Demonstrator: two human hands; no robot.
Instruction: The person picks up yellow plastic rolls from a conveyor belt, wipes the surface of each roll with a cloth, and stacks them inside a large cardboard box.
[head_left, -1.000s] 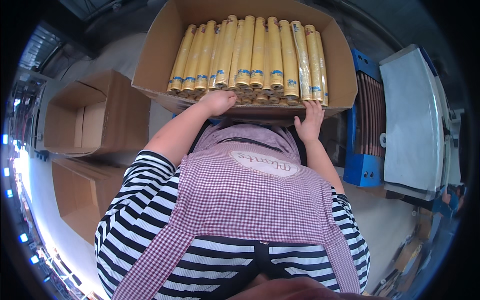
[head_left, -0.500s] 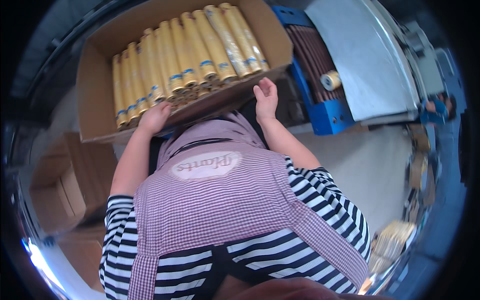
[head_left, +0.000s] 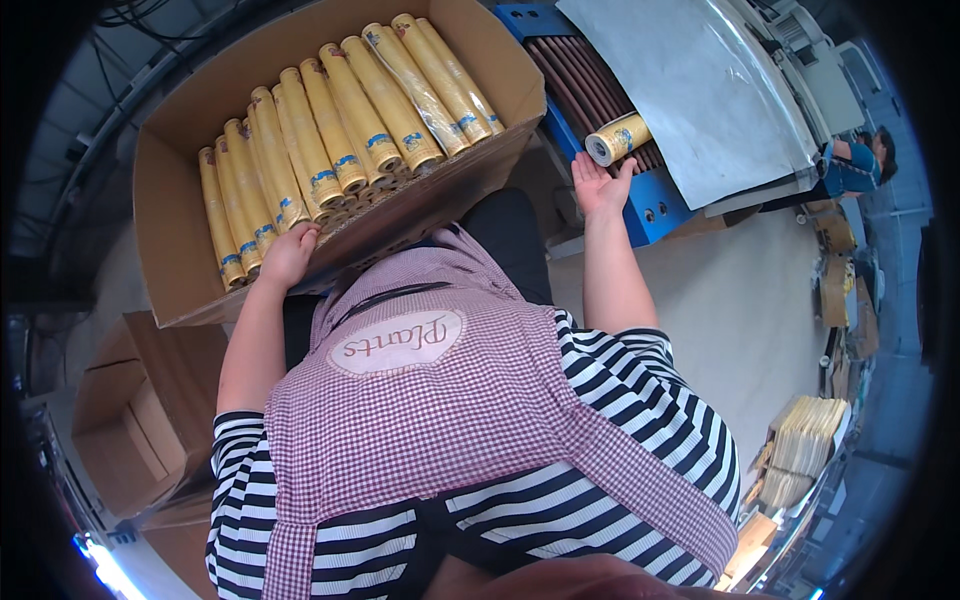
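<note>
A: Where are the hands right now?

B: The left hand [head_left: 290,255] lies on the near edge of the big cardboard box [head_left: 175,270], fingers curled over the ends of the yellow rolls [head_left: 330,150] packed side by side inside. It rests there more than it grips; I see nothing held in it.

A: And the other one?

B: The right hand [head_left: 598,182] is spread wide and holds nothing, palm up, just beside a single roll [head_left: 618,138] that lies at the end of the blue conveyor [head_left: 650,205], under the grey metal hood [head_left: 700,90]. The fingertips are close to it, but I cannot tell whether they touch.

A: What worries you here?

B: The single roll sits right at the lip of the rollers. If the open palm meets it off-centre, I think it could tip off the end and drop to the floor [head_left: 740,300]. And the box seems steadied by one hand only; a push while the body leans to the right might tilt it and let the packed rows slide.

A: Anything else nearby?

B: An empty carton [head_left: 130,430] at the lower left, and stacks of flat packs [head_left: 800,450] on the right.
</note>
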